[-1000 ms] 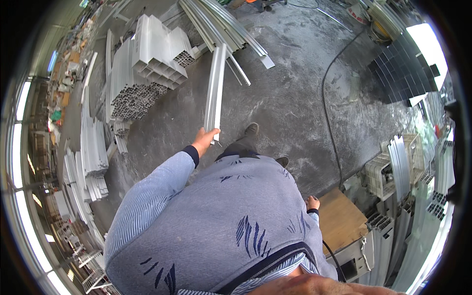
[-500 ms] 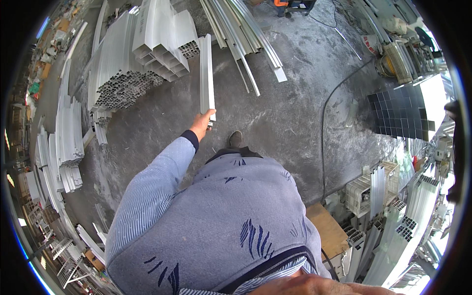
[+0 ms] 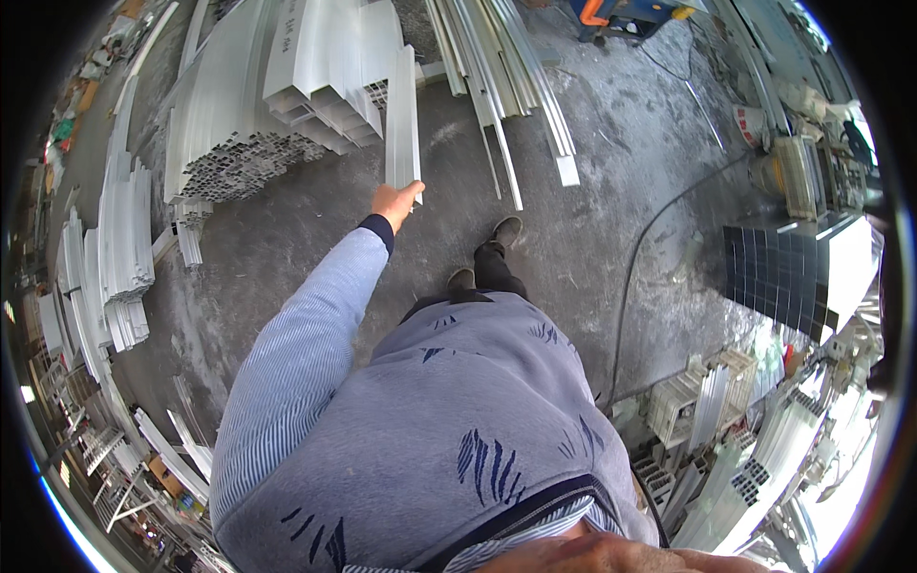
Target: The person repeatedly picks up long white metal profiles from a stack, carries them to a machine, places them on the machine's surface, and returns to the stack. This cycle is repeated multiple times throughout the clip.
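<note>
My left hand (image 3: 397, 204) is closed around the near end of a long pale metal profile (image 3: 402, 124). The profile points away from me, its far end beside a stack of large square tubes (image 3: 330, 72). Inside the grip, the fingers' far side is hidden by the profile and the back of the hand. My right hand does not show.
Bundled small tubes (image 3: 239, 162) lie at the left, with long thin profiles (image 3: 516, 86) ahead. A black cable (image 3: 630, 267) crosses the floor on the right. Beyond it stand a dark-tiled block (image 3: 778, 272) and a pale crate (image 3: 673, 411). A blue machine (image 3: 635, 17) stands far ahead.
I have moved forward, with one foot now stepped out ahead on the right. My left hand, still gripping the profile, sits slightly higher in the picture. The blue machine shows more.
</note>
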`<state>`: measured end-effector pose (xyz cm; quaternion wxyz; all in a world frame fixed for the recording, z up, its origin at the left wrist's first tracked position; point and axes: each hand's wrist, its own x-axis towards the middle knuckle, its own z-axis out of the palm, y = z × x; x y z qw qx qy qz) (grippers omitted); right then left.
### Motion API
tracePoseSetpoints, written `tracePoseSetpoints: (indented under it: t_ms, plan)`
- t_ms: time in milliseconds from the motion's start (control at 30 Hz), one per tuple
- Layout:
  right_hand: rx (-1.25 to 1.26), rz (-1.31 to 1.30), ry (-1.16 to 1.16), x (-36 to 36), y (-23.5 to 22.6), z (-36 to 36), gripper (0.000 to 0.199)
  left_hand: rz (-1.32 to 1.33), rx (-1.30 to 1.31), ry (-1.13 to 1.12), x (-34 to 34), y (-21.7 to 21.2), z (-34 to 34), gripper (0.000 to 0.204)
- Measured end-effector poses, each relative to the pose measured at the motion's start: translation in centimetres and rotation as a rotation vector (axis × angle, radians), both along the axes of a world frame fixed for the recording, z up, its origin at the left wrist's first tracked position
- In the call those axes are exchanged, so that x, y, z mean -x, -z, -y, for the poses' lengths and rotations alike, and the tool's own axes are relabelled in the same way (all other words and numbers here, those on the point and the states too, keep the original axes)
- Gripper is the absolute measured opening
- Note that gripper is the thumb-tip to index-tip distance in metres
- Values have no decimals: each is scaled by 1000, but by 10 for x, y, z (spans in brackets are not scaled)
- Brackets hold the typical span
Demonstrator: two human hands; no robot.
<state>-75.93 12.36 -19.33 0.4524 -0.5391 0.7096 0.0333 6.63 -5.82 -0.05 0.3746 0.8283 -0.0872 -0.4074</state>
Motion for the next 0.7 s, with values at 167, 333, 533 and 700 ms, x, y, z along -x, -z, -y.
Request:
tracePoseSetpoints:
  t_ms: [167,333,533,700]
  plan:
    - [67,-479,-823,-47,30,152,29,0,49,-57,-6,-7,35,48]
    - [-105,337,414,-172,-24,351,45,27,0,-65,-40,-15,72,49]
    - [-52,337,315,-282,-125,484,69,180,-49,-43,-129,8,145,54]
    - [-116,93,372,-284,-133,481,57,205,-292,26,-241,40,236,64]
